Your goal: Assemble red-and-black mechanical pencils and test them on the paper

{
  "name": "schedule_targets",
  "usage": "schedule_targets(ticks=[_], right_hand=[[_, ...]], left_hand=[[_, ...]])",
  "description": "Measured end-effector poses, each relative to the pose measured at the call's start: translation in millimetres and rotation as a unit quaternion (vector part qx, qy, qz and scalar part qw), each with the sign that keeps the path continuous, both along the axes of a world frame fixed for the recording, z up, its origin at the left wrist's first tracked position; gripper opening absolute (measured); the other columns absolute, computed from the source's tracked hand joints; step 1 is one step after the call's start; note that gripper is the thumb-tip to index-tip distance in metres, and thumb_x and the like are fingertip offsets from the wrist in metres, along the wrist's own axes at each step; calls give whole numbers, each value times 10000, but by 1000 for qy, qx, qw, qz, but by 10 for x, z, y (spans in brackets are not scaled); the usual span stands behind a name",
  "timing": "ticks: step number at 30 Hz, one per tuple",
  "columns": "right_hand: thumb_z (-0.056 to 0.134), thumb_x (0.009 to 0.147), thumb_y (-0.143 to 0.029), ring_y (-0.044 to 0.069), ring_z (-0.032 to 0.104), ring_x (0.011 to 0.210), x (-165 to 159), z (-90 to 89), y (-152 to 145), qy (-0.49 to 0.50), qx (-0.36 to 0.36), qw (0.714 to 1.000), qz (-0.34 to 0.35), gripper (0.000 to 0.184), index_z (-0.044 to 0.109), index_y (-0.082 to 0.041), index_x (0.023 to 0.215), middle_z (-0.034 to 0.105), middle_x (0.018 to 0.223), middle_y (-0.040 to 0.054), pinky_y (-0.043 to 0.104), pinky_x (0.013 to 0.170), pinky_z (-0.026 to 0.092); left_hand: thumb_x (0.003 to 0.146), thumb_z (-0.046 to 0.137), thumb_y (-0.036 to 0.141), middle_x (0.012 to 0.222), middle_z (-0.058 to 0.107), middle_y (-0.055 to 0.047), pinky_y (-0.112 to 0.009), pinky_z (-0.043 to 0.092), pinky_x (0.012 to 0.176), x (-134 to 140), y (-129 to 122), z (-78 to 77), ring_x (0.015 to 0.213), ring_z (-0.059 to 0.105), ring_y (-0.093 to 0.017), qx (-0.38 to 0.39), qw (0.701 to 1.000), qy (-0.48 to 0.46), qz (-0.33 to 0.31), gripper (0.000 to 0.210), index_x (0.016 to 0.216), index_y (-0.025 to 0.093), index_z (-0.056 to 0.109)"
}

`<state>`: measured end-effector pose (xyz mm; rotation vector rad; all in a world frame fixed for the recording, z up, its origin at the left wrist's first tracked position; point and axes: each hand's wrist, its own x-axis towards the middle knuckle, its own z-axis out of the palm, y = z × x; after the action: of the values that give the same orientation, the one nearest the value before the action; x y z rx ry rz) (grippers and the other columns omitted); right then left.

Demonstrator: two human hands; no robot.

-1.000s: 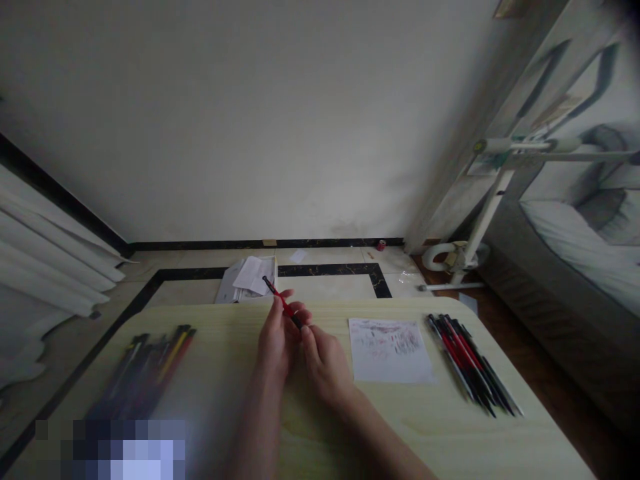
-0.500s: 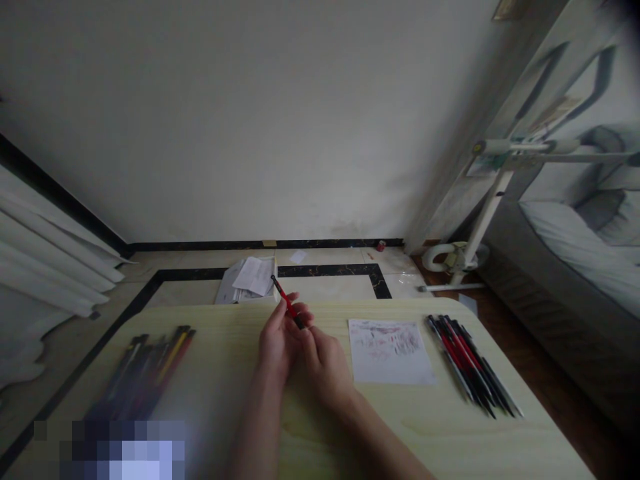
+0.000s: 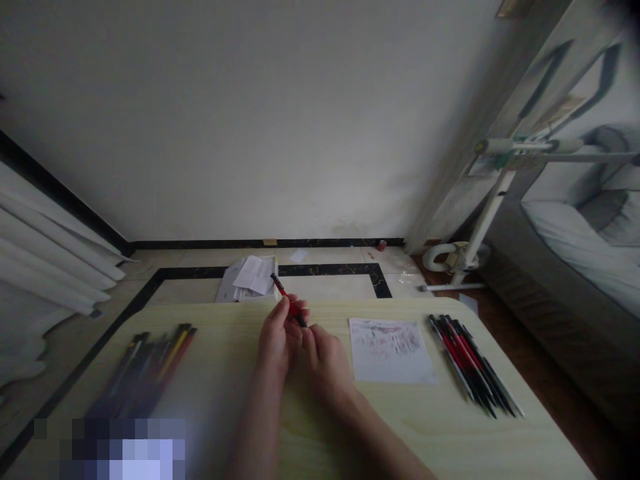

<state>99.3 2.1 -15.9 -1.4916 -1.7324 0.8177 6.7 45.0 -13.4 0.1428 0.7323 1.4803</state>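
A red pen with black ends (image 3: 279,285) is held slanted above the middle of the table, its far end pointing up and left. My left hand (image 3: 277,337) is closed around its barrel, thumb on top. At the pen's lower end, my right hand (image 3: 327,363) pinches the tip between thumb and fingers; the tip itself is mostly hidden. Right of my hands lies a white sheet of paper (image 3: 393,367) covered with dark and reddish scribbles. Beyond it is a row of red, black and grey pens (image 3: 467,360).
On the left of the pale wooden table (image 3: 220,393) lies another bunch of pens (image 3: 145,367), blurred, some yellow and red. Past the far edge, a box with papers (image 3: 253,277) sits on the floor. White exercise equipment (image 3: 487,213) stands at right beside a grey sofa (image 3: 565,267).
My left thumb and fingers have shifted a little along the pen. The right fingertips have drawn slightly closer to the pen's lower end. Everything on the table lies as before.
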Motion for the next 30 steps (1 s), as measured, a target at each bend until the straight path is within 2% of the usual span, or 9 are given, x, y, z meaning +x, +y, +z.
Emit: schedule_targets(ticks=[11, 16, 21, 26, 30], right_hand=[[341, 882, -336, 118, 511, 570, -5, 97, -2, 80, -4, 997, 4, 292, 564, -184, 768, 596, 646, 8, 204, 503, 277], [318, 887, -340, 109, 485, 535, 3, 75, -4, 70, -7, 998, -8, 346, 536, -167, 681, 571, 598, 13, 205, 487, 262], [305, 890, -324, 109, 492, 525, 2, 60, -8, 65, -12, 998, -7, 353, 535, -165, 673, 574, 588, 15, 208, 483, 258], [311, 889, -292, 118, 528, 568, 2, 62, -9, 68, -3, 998, -8, 313, 556, -176, 732, 598, 634, 12, 206, 507, 282], [316, 890, -286, 116, 526, 570, -1, 60, -7, 65, -1, 998, -3, 292, 583, -185, 826, 608, 657, 5, 204, 516, 296]], left_hand=[[746, 570, 230, 644, 596, -9, -245, 467, 563, -15, -33, -1, 558, 577, -118, 10, 999, -27, -18, 180, 902, 142, 587], [740, 579, 235, 685, 600, -7, -267, 470, 610, -37, -26, -12, 645, 597, -141, 21, 999, -25, -11, 224, 950, 157, 578], [735, 585, 242, 692, 608, -11, -273, 471, 620, -25, -28, 1, 682, 614, -160, 23, 999, -13, -20, 211, 929, 161, 583], [727, 591, 252, 684, 613, -15, -267, 474, 606, 3, -30, 25, 641, 617, -152, 5, 1000, 6, -14, 196, 897, 155, 584], [733, 582, 257, 653, 607, -15, -248, 469, 566, 12, -15, -17, 574, 596, -129, 7, 1000, 13, -4, 187, 888, 151, 583]])
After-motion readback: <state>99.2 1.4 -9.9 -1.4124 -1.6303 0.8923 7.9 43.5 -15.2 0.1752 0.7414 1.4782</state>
